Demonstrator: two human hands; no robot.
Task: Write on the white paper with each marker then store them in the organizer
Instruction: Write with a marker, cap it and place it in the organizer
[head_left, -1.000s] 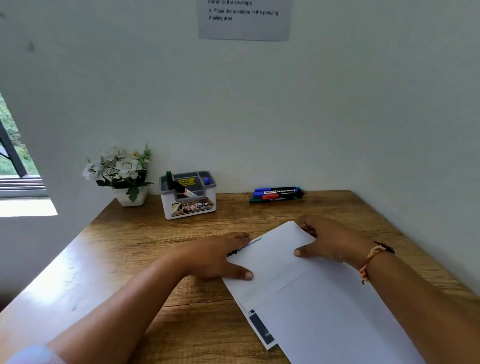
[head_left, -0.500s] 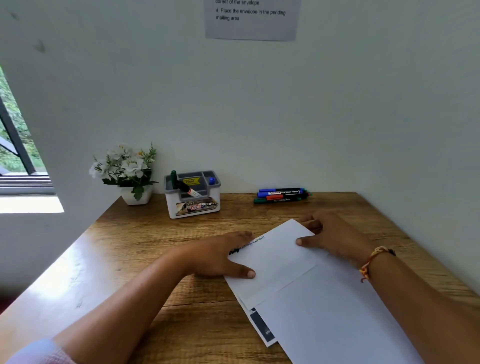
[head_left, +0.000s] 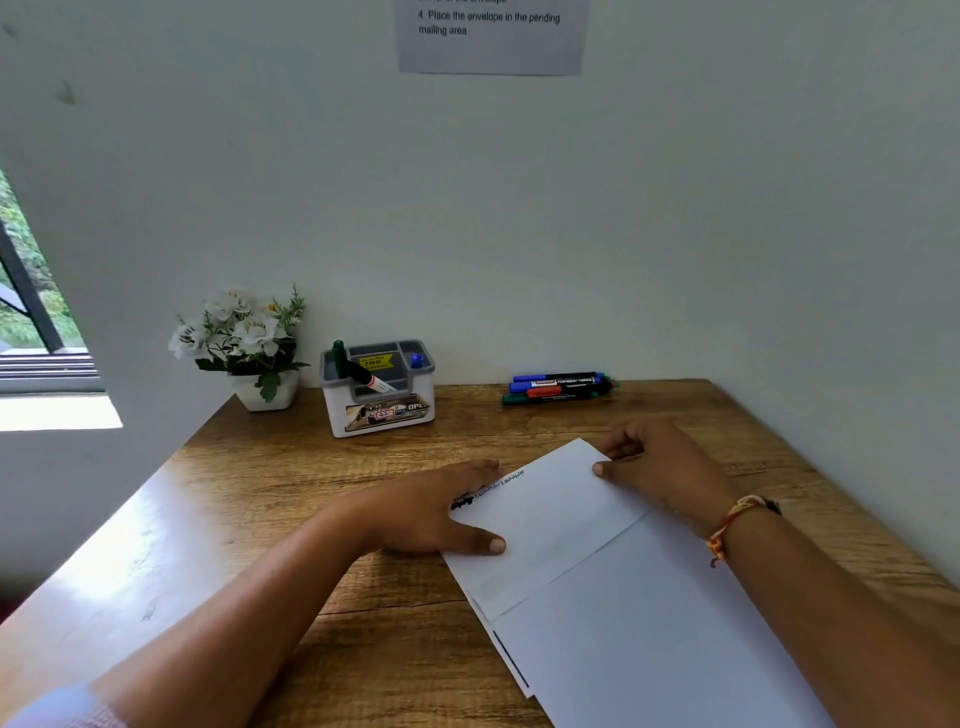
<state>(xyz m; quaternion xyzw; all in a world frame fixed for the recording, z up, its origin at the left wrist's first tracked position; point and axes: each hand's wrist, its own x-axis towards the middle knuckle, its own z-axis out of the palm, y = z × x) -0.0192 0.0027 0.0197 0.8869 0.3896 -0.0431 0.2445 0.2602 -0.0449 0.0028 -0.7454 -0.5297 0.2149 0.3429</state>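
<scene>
A stack of white paper (head_left: 561, 525) lies at an angle on the wooden desk (head_left: 311, 483), with a short line of writing near its upper left edge. My left hand (head_left: 436, 512) presses flat on the sheet's left edge, thumb on the paper. My right hand (head_left: 654, 467) pinches the far corner, thumb on top and fingers curled behind. Several markers (head_left: 558, 387) lie side by side at the back by the wall. The grey-and-white organizer (head_left: 340, 415) stands at the back centre and holds a green-capped marker (head_left: 358, 371) and a blue-capped one (head_left: 416, 360).
A small white pot of artificial flowers (head_left: 249, 353) stands left of the organizer. The desk sits in a corner, with walls behind and to the right. A printed notice (head_left: 491, 39) hangs on the back wall. A window (head_left: 31, 312) is at the left.
Both hands stay on the paper in nearly the same places. My right hand has crept a little toward the far corner, and the view has shifted slightly.
</scene>
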